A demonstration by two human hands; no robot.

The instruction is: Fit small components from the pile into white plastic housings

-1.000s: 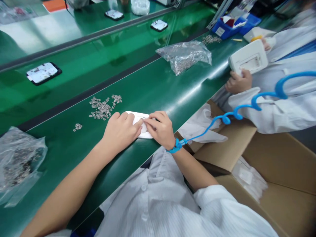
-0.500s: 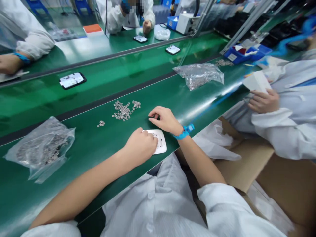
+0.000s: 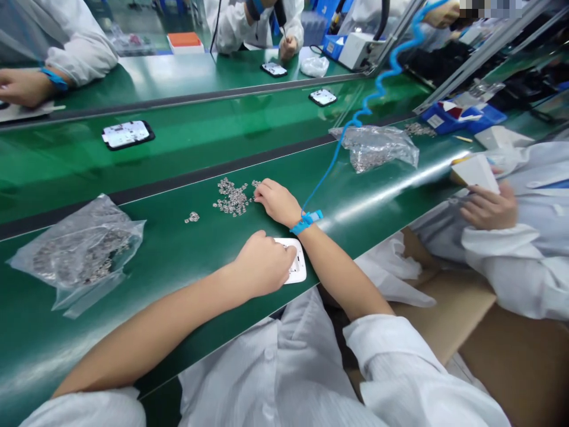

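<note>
My left hand [image 3: 267, 265] is closed on a white plastic housing [image 3: 301, 270] that lies flat near the front edge of the bench. The hand covers the housing's left side. Its right rim and some dark cutouts stay visible. My right hand [image 3: 279, 203], wearing a blue wrist strap [image 3: 306, 221], is at the right end of a loose pile of small silvery metal parts [image 3: 232, 198]. Its fingers are curled with the tips together at the parts, and what they pinch is hidden. A few more small metal parts [image 3: 192, 217] lie left of the pile.
Clear bags of small parts lie left [image 3: 84, 243] and right [image 3: 377, 148] on the bench. A blue coiled cord [image 3: 364, 110] runs up from my strap. Beyond lies a green belt [image 3: 213, 121] with a device [image 3: 127, 134]. At right, a co-worker's hand [image 3: 491, 204] holds something white.
My right hand has moved forward and left, from above the housing to the metal parts. My left hand has stayed on the housing. The blue coiled cord now stretches across the view.
</note>
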